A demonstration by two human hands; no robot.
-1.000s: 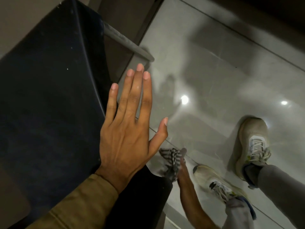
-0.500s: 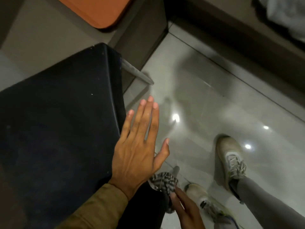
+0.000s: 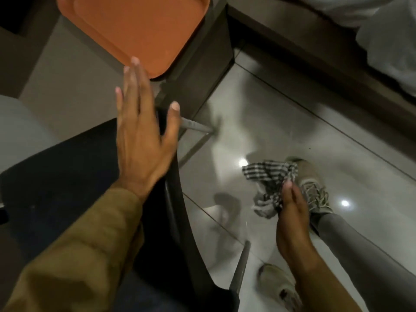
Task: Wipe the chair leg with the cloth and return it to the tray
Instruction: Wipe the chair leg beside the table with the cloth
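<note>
From the head camera, looking down: the left hand [image 3: 144, 140] is spread flat, fingers straight and together, thumb out to the side — released, holding nothing. It hovers over the far edge of the dark padded chair seat [image 3: 63, 176], its fingertips reaching up toward the near corner of the orange rectangular plastic tray [image 3: 135, 25], which sits on a grey-brown tabletop [image 3: 67, 86]. Whether the palm touches the seat is hard to tell. An olive-brown sleeve [image 3: 78, 248] covers that forearm.

Over on the right, the right hand [image 3: 290, 212] grasps the black-and-white checked cloth [image 3: 270, 181] — the fabric is bunched at the fingertips, part of it fanning out to the left and a crumpled tail hanging below. The cloth is up in the air above the glossy grey tiled floor [image 3: 292, 109], well apart from the tray and off to the right of the chair.

A slim grey metal chair leg [image 3: 240, 266] angles down by the seat's near corner, another metal leg [image 3: 195, 127] shows just past the left thumb. Two worn beige lace-up shoes [image 3: 313, 188] stand on the tiles, with grey trouser legs [image 3: 360, 255] above.
</note>
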